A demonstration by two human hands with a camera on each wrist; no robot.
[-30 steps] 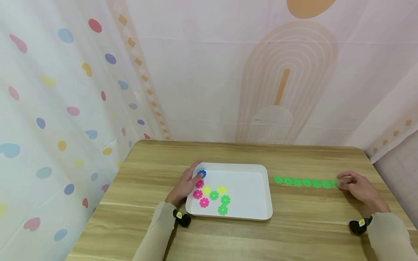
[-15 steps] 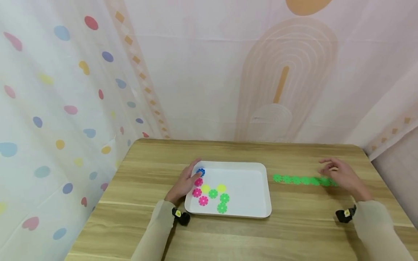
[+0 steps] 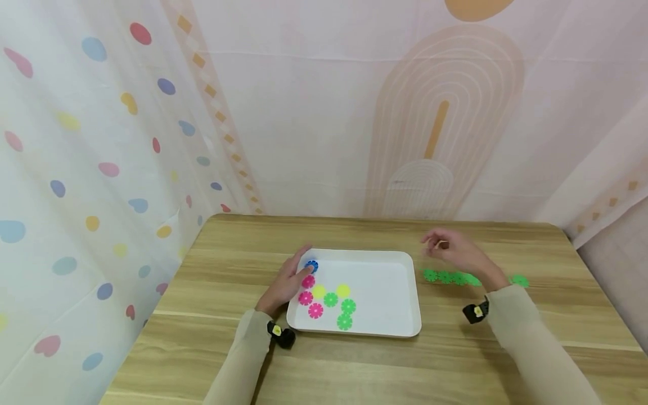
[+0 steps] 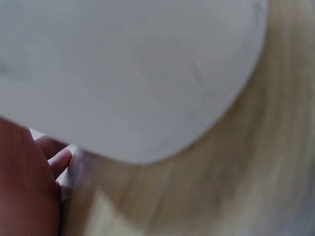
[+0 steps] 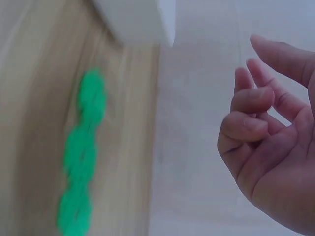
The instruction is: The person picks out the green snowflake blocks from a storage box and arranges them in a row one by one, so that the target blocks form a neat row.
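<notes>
My left hand (image 3: 284,286) grips the left side of a white tray (image 3: 385,306), its thumb over the rim at a blue notched plastic disc (image 3: 313,264). Close by in the tray lie several pink discs (image 3: 306,298), two yellow discs (image 3: 343,291) and several green discs (image 3: 331,300). A row of linked green discs (image 3: 445,277) lies on the table to the tray's right. Above that row hovers my right hand (image 3: 458,250), fingers loosely bent; in the right wrist view nothing is between them. The forearm and hand hide part of the row.
Both hands work over a wood-grain table (image 3: 374,365). Behind its back edge hangs a pale patterned curtain (image 3: 314,124), and a dotted curtain (image 3: 126,197) hangs along the left. A black wrist camera (image 3: 476,311) is strapped to the right wrist.
My right hand has left the right end of the green row, risen and swung left toward the tray. The left hand has stayed on the tray.
</notes>
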